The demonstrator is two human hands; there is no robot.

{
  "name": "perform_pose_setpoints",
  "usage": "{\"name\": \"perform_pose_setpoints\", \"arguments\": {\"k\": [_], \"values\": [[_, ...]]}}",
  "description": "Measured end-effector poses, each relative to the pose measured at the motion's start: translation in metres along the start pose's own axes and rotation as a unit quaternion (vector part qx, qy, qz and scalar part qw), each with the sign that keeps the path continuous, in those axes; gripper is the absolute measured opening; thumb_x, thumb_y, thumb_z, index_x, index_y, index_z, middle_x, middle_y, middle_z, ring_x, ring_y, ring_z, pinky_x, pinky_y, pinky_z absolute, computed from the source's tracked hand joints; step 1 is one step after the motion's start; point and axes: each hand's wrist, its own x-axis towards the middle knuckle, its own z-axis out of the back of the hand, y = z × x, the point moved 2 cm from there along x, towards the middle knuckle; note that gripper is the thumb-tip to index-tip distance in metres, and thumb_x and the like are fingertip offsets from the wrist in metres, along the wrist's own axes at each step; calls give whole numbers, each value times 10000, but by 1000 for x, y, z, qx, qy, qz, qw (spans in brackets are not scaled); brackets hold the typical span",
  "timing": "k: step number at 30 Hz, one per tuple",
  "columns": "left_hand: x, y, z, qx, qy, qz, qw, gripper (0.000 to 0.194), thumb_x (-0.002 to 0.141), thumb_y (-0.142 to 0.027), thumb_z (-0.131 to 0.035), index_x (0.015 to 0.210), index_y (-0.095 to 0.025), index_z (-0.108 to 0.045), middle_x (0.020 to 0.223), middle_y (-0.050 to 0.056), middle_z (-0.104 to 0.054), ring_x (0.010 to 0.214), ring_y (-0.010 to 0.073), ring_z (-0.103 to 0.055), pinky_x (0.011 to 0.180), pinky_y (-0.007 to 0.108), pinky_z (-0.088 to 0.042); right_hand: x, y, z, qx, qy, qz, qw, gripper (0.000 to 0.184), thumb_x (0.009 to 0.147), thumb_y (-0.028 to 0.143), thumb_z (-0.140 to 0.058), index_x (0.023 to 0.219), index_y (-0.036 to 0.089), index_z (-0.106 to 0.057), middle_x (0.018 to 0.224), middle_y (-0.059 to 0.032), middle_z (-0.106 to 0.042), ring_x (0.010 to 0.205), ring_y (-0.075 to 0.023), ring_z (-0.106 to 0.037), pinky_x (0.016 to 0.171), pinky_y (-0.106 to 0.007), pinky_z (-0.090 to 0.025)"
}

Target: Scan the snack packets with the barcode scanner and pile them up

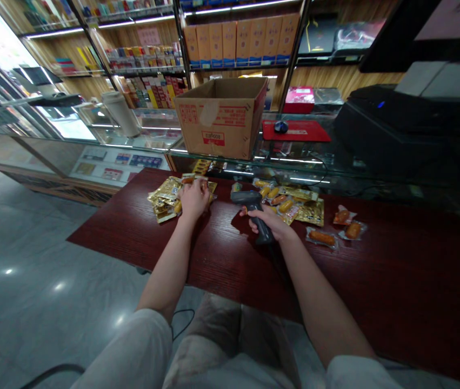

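My right hand [269,220] is wrapped around the grip of a dark handheld barcode scanner [249,198], its head pointing left above the table. On the left, my left hand [194,199] reaches into a pile of gold foil packets [167,193], fingers bent and closed on a small wrapped sausage [204,186]. Its fingertips are partly hidden. Beyond the scanner lies a second heap, with yellow wrapped sausages [285,206] and gold packets [311,211]. Farther right, several orange-brown sausages in clear wrap [322,237] lie apart on the table.
The dark red wooden table [221,254] meets a glass display counter at the back. An open cardboard box [217,121] stands on that counter, beside a mouse [280,126] on a red mat [306,131]. A black machine [395,124] is at right; a cup [120,113] stands left.
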Motion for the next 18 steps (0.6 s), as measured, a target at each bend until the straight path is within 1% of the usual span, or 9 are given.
{"name": "perform_pose_setpoints", "arguments": {"k": [2,4,6,8,10,12,14,16,18], "values": [[-1,5,3,46,-34,48,997,414,927,-337,-465,1250,-129,-619,1201,226,-677,1240,418,-541,1064,581,-361,0,2,1,2,-5,3,1000,353,648,307,-760,925,201,-568,978,-59,-753,451,-56,-492,383,-202,-410],[-2,10,4,62,-65,86,992,497,910,-314,-475,1335,-70,-558,1362,284,-573,1327,451,-461,1097,617,-310,0,3,4,3,-12,6,1000,352,642,310,-762,918,198,-574,954,-52,-748,451,-58,-495,381,-203,-409],[-3,11,3,62,-85,78,991,584,902,-287,-484,1435,-47,-465,1502,295,-442,1409,448,-377,1150,620,-241,0,4,8,8,-27,9,1000,357,633,312,-767,915,193,-584,919,-41,-738,449,-60,-494,378,-206,-407],[-3,9,-1,52,-63,16,996,578,920,-276,-469,1466,-87,-452,1552,254,-403,1445,402,-352,1194,577,-204,1,6,14,12,-47,13,999,362,630,313,-772,923,188,-598,893,-31,-728,447,-61,-492,376,-208,-404],[-3,4,-8,47,0,-61,997,491,945,-304,-460,1407,-158,-539,1515,204,-476,1429,360,-392,1209,547,-206,0,9,22,13,-65,21,998,361,629,311,-776,924,187,-608,882,-24,-721,451,-62,-493,376,-209,-402],[-5,2,-16,53,61,-107,991,403,954,-361,-480,1300,-216,-627,1436,167,-568,1409,349,-422,1205,571,-206,-2,13,29,16,-85,34,996,353,624,302,-780,914,188,-612,884,-24,-719,454,-63,-489,376,-212,-397],[-6,4,-21,67,79,-111,988,352,961,-389,-480,1208,-231,-672,1373,155,-620,1402,355,-432,1195,614,-192,-5,17,36,26,-107,45,993,354,611,290,-786,905,192,-614,888,-24,-722,454,-63,-480,378,-215,-393],[-6,7,-23,85,70,-99,989,356,979,-371,-437,1163,-202,-690,1337,174,-637,1389,360,-448,1189,635,-179,-8,21,44,38,-128,50,990,360,601,286,-793,898,197,-611,851,-18,-720,450,-65,-472,378,-215,-389],[-6,8,-23,104,56,-87,989,378,989,-339,-397,1156,-170,-692,1308,193,-647,1364,362,-475,1193,649,-146,-11,24,51,49,-148,53,986,363,596,295,-797,890,197,-607,757,-3,-698,444,-71,-469,379,-211,-384]]}}
